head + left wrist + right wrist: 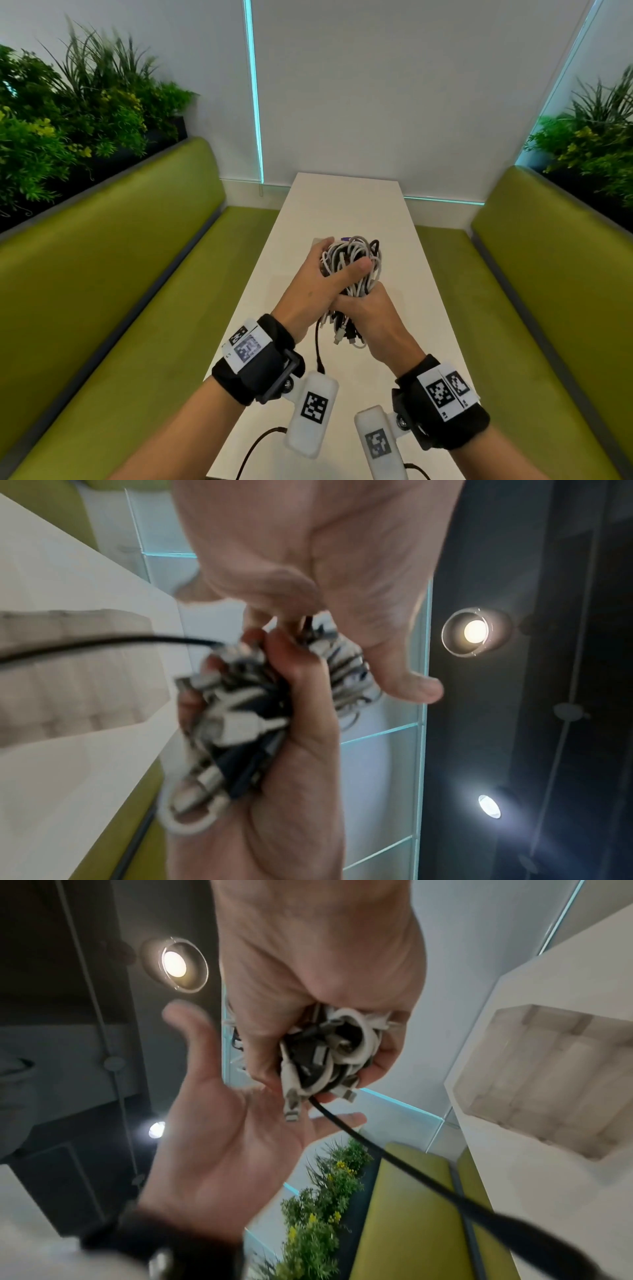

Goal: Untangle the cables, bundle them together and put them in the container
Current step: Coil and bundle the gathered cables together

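A bundle of white, grey and black cables (354, 251) is held above the white table (342, 205). My right hand (373, 315) grips its lower end, where the plugs (291, 1104) stick out of the fist. My left hand (322, 281) cups the looped upper end, thumb across the front and fingers behind. In the right wrist view that left hand (222, 1137) shows a flat palm and fairly straight fingers. One black cable (318, 342) hangs loose from the bundle. A translucent container (548, 1074) stands on the table; in the head view my hands hide it.
Green upholstered benches (120, 274) run along both sides of the narrow table. Planters with green foliage (68, 113) sit behind the backrests. A white wall with teal light strips (255, 102) closes the far end.
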`<state>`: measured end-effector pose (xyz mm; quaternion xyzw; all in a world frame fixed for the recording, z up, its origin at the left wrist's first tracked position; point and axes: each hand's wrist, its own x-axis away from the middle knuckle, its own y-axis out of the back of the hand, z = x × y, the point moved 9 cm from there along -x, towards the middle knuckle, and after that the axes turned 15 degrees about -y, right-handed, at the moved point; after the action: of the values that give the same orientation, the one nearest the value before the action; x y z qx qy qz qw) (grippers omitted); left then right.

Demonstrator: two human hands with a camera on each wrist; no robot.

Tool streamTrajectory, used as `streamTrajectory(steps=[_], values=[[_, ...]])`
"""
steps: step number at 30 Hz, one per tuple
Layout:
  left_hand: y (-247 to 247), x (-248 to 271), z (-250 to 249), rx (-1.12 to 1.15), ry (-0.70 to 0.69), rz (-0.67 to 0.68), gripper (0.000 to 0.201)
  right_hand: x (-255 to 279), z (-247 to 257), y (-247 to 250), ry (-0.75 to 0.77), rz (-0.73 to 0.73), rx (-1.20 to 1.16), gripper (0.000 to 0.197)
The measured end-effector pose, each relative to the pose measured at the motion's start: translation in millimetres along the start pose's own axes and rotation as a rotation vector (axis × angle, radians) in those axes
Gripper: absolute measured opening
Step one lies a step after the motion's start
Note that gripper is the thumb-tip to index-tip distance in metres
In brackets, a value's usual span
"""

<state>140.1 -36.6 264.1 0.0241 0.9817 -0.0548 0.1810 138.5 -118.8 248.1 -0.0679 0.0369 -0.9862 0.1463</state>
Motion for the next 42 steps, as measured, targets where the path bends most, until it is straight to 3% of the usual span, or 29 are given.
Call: streamTrajectory(steps=[2, 3, 5, 7, 10, 11, 13, 15, 16, 20, 25, 27, 31, 33, 36, 39, 42], values=[[2.8, 3.8, 6.8, -0.011, 0.039, 0.107, 0.131, 0.4, 7.2, 5.6, 0.037, 0.032, -0.029, 0.037], [5.1, 7.6, 11.1, -0.037, 0.052, 0.164, 0.136, 0.3, 11.0, 11.1, 0.042, 0.024, -0.043, 0.034], [8.2, 18.7, 25.4, -0.126, 0.105, 0.292, 0.126, -2.2, 16.0, 25.2, 0.034, -0.015, -0.075, 0.021], [9.3, 32.0, 44.3, -0.209, 0.179, 0.425, 0.097, -5.0, 20.5, 37.5, 0.033, -0.05, -0.088, 0.015], [15.1, 34.1, 54.0, -0.431, 0.111, 0.552, 0.018, -7.7, 24.5, 48.1, 0.006, -0.063, -0.041, 0.011], [21.5, 30.4, 48.7, -0.462, 0.071, 0.513, 0.011, -8.2, 23.7, 49.8, -0.013, -0.049, -0.01, 0.011], [40.4, 19.8, 36.2, -0.437, 0.003, 0.365, 0.018, -8.4, 17.1, 52.8, -0.057, -0.026, 0.07, 0.014], [52.5, 14.4, 29.8, -0.393, -0.015, 0.288, 0.013, -8.7, 10.6, 57.3, -0.07, -0.043, 0.089, 0.016], [51.3, 15.5, 31.3, -0.383, 0.004, 0.304, 0.006, -9.3, 9.2, 60.1, -0.059, -0.063, 0.068, 0.016], [18.4, 36.0, 57.3, -0.496, 0.096, 0.533, 0.044, -7.2, 13.8, 57.0, 0.003, -0.058, -0.027, 0.012], [3.6, 38.2, 56.5, -0.389, 0.014, 0.532, 0.006, -0.9, 19.4, 56.3, 0.018, -0.027, -0.038, 0.012], [17.4, 28.2, 47.7, -0.409, -0.048, 0.439, 0.012, -2.1, 14.6, 61.6, -0.053, -0.01, 0.025, 0.01], [36.0, 10.2, 11.2, -0.568, -0.319, 0.186, 0.024, -2.0, -10.7, 53.1, -0.234, 0.109, 0.354, 0.027], [31.8, 9.7, 1.6, -0.6, -0.415, 0.12, 0.025, 3.1, -19.0, 37.9, -0.253, 0.19, 0.357, 0.023], [30.8, 12.5, 7.4, -0.507, -0.386, 0.035, 0.023, 7.2, -23.8, 25.0, -0.263, 0.231, 0.217, 0.018], [31.4, 15.2, 12.3, -0.481, -0.341, 0.027, 0.036, 9.0, -31.9, 15.3, -0.286, 0.264, 0.068, 0.024], [33.6, 14.0, 7.7, -0.463, -0.37, 0.019, 0.034, 5.5, -37.5, 13.4, -0.284, 0.242, 0.008, 0.024]])
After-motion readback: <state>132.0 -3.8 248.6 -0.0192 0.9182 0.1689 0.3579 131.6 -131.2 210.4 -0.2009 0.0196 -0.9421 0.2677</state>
